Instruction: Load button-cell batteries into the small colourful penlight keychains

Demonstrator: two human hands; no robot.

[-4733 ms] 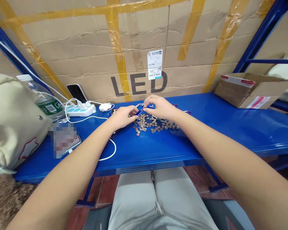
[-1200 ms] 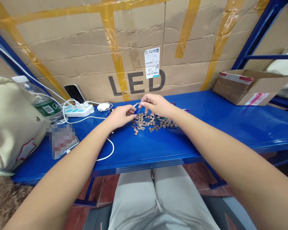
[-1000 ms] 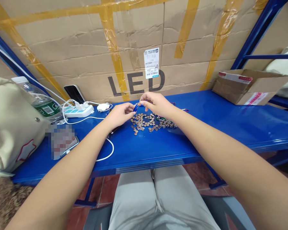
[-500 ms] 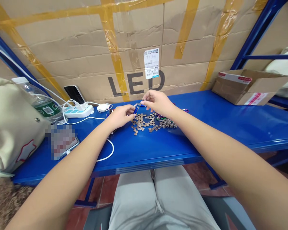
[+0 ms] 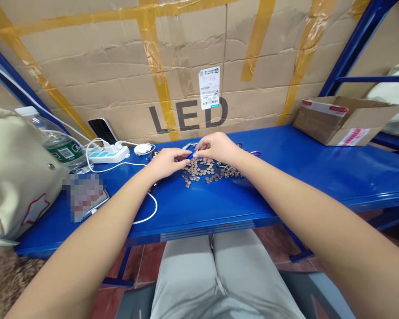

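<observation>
A slim blue tube lies slantwise between my two hands, above the blue tabletop. My left hand is closed on its left end, thumb and fingers pinching it. At the tube's other end, the fingertips of my right hand are pinched together; anything small inside them is hidden. Many small coin-like metal discs are scattered beneath and in front of the hands. To their right is a heap of small silvery metal pieces. A purple clip-like loop pokes out beyond my right wrist.
A white power strip with plugs and cables stands at left, near a bottle and a beige bag. A phone leans against the large cardboard at the back. An open carton sits at right.
My right hand has come down and closer to my left hand, its fingertips now at the blue tube's end. The tube has tilted flatter between the hands.
</observation>
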